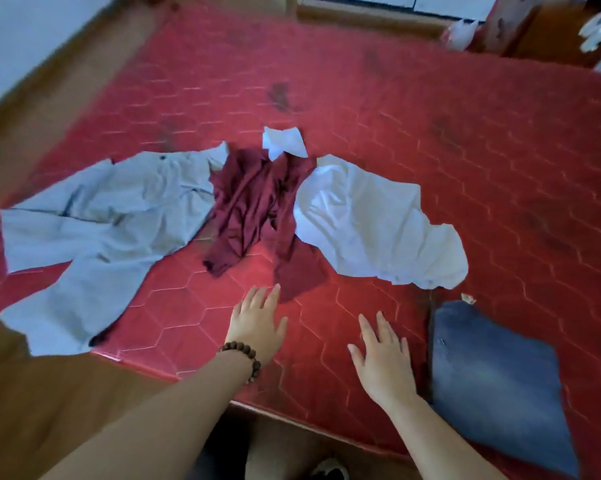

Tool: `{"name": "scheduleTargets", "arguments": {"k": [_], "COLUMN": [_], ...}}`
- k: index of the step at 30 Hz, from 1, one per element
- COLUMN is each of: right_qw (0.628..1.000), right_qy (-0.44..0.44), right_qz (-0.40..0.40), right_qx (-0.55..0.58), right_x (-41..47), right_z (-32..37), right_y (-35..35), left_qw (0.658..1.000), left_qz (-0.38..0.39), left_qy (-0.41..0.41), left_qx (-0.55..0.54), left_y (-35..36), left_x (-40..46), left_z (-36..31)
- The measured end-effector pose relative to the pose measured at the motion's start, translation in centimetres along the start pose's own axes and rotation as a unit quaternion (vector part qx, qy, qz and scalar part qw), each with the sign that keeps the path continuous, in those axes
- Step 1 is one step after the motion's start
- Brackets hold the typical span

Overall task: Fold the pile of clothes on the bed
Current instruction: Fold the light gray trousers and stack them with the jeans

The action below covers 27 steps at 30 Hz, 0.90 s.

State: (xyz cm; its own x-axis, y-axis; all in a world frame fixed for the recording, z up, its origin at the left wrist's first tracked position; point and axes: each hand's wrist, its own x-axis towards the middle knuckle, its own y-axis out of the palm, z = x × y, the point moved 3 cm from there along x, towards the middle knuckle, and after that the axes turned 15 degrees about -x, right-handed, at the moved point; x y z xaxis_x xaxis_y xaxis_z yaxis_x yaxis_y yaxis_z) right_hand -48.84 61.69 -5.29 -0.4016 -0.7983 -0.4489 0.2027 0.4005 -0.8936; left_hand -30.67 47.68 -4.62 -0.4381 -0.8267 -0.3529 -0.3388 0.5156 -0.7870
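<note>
Plainly both hands are empty: the left hand (257, 323), a bead bracelet (243, 356) on its wrist, reaches with straight fingers toward the maroon garment (254, 206), fingertips right at its near edge — contact is hard to judge. The right hand (383, 355) is spread flat above the red mattress (430, 116). Grey trousers (94, 230) lie at left, overhanging the near edge; a white garment (375, 223) lies rumpled at right. Folded jeans (496, 382) sit nearest right — cut off below. Motion blur smears everything.
</note>
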Motion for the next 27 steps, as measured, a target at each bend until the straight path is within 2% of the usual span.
{"name": "scheduleTargets", "arguments": {"k": [6,12,16,19,23,27], "right_qw": [0.996,0.995,0.997,0.999,0.999,0.992], "right_qy": [-0.061,-0.097,-0.072,-0.030,-0.003,-0.034], "right_qz": [-0.057,-0.017,0.013,0.011,-0.019,-0.116], "right_qx": [0.009,0.020,0.032,0.040,0.030,-0.040], "right_x": [5.2,11.5,17.4,22.4,29.0,36.1], "right_z": [13.9,31.4,40.6,44.1,45.4,46.4], "right_y": [-4.0,-1.7,-0.3,-0.6,-2.8,-6.2], "left_qw": [0.995,0.991,0.992,0.995,0.998,1.000], "left_qz": [-0.051,-0.054,-0.034,-0.009,-0.001,-0.016], "left_qy": [-0.069,-0.112,-0.118,-0.096,-0.046,-0.004], "left_qx": [0.047,0.056,0.043,0.032,0.037,0.027], "left_y": [-12.5,-21.0,-24.0,-25.2,-26.4,-27.9], "left_x": [0.3,5.2,10.4,15.3,22.7,30.5], "left_z": [15.1,31.3,39.9,43.6,44.9,44.3]}}
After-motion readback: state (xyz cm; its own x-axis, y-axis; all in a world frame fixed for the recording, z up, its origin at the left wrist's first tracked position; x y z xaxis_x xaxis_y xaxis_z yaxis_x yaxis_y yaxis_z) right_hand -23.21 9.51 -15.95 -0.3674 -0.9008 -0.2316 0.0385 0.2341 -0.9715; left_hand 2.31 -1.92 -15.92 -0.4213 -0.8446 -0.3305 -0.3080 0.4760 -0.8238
